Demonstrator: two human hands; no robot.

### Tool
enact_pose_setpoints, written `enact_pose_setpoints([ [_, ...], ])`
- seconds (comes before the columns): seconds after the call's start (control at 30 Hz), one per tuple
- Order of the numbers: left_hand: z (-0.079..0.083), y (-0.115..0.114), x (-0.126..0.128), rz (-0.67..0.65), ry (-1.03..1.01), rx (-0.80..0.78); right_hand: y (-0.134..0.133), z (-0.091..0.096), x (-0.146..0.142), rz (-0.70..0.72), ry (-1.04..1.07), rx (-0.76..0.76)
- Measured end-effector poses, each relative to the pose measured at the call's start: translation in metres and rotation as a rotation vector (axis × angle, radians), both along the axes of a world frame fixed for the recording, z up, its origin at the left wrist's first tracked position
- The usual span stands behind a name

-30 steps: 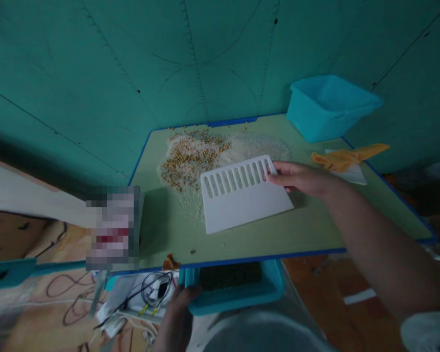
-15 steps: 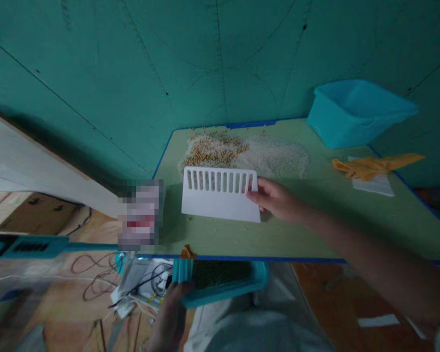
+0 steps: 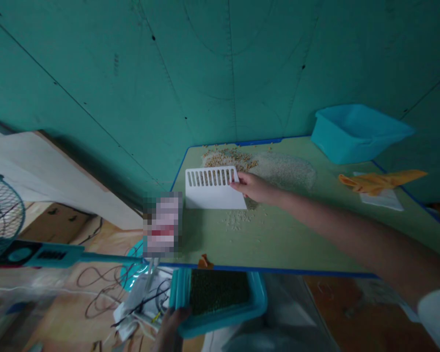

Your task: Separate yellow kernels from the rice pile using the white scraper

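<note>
My right hand (image 3: 254, 188) pinches the right end of a white slotted plastic plate (image 3: 214, 198), tilted over the green tabletop. Behind the plate lie yellowish beans (image 3: 231, 159), with a spread of white rice-like grains (image 3: 286, 168) to their right. A smaller patch of pale grains (image 3: 234, 220) sits on the near side of the plate. Below the table's front edge, my left hand (image 3: 170, 327) grips the left side of a teal plastic bin (image 3: 258, 298), which contains small dark green grains (image 3: 220, 291). Part of that hand is in shadow and blurred.
At the table's back right stands another teal bin (image 3: 344, 146), with an orange cloth (image 3: 381, 182) on a white sheet nearer me. An orange scrap (image 3: 204, 261) is at the front edge. A teal fan (image 3: 55, 255) and loose cables (image 3: 99, 288) are at left. A green wall backs the table.
My right hand has moved left along the table with the slotted plate. A patch of pale grains now shows on its near side. More of the held bin's contents is visible; the view has shifted.
</note>
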State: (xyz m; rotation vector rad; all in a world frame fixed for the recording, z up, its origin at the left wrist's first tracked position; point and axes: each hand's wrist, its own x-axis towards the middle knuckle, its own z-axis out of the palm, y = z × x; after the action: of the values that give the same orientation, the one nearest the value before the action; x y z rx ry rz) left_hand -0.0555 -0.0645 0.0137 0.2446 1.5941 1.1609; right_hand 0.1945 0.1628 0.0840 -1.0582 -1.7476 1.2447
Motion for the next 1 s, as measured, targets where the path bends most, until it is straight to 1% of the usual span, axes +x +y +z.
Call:
enact_pose_setpoints([
  [0.13,-0.026,0.003,-0.028,-0.041,0.059,-0.033,-0.007,0.005,-0.001,0.064,-0.028,-0.126],
  [0.2,-0.035,0.007,-0.039,-0.034,0.077,-0.109,-0.015,0.007,0.004,0.112,-0.038,-0.183],
  [0.23,-0.037,0.008,-0.042,-0.03,0.08,-0.154,-0.019,0.007,0.007,0.131,-0.04,-0.202],
  [0.3,-0.034,0.009,-0.04,-0.026,0.065,-0.169,-0.027,0.008,0.012,0.143,-0.031,-0.215],
  [0.4,-0.019,0.005,-0.031,-0.031,-0.012,-0.02,-0.037,0.009,0.015,0.102,-0.009,-0.218],
  [0.47,-0.009,0.001,-0.028,-0.053,-0.061,0.047,-0.043,0.01,0.013,0.082,-0.007,-0.218],
  [0.6,0.001,-0.003,-0.033,-0.066,-0.09,0.057,-0.057,0.009,0.007,0.07,0.009,-0.239],
  [0.73,0.007,-0.001,-0.028,-0.061,-0.144,0.073,-0.075,0.002,0.012,0.069,0.013,-0.253],
  [0.8,0.008,0.001,-0.021,-0.063,-0.168,0.078,-0.087,-0.001,0.018,0.06,-0.007,-0.24],
  [0.87,0.006,0.004,-0.014,-0.088,-0.199,0.063,-0.101,-0.002,0.025,0.049,-0.009,-0.244],
  [0.93,0.0,0.006,-0.008,-0.115,-0.226,0.069,-0.119,-0.001,0.029,0.035,0.02,-0.284],
  [1.0,-0.007,0.008,-0.002,-0.132,-0.25,0.076,-0.138,0.0,0.033,-0.013,0.033,-0.336],
])
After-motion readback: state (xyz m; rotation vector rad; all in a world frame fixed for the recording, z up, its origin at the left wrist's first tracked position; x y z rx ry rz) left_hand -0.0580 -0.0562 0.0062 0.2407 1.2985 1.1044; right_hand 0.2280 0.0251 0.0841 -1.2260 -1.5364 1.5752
